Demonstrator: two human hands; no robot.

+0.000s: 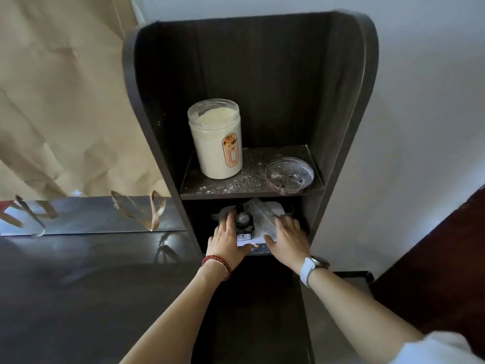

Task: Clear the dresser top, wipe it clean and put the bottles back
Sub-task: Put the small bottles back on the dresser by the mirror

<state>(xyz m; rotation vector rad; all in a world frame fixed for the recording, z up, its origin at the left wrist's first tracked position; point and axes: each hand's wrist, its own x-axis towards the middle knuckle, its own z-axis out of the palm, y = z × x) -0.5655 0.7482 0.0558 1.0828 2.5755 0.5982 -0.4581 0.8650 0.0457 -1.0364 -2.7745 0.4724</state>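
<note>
A tall dark wooden dresser shelf unit with curved side walls fills the centre of the frame against a white wall. To its left, a beige curtain hangs in the upper left, and below it a mirror strip sits above a glossy dark dresser top in the lower left. A dark brown panel cuts into the right edge.

The upper shelf board, at mid-frame, is scattered with pale specks and dust. On its left part stands a clear plastic jar of cream-coloured powder with an orange label, upright. On its right part lies a shallow clear round lid or dish, near the jar but apart from it.

Both hands reach into the lower compartment just under that board. The left hand, with a red bead bracelet at the wrist, has its fingers nearly straight and lies against the left side of a small dark bottle with a white label; whether the thumb curls round it I cannot tell. The right hand, with a white-strapped watch, rests flat with spread fingers on a crumpled white plastic wrapper lying just right of the bottle. The back of the compartment is too dark to read. The upper shelf board overhangs both hands.
</note>
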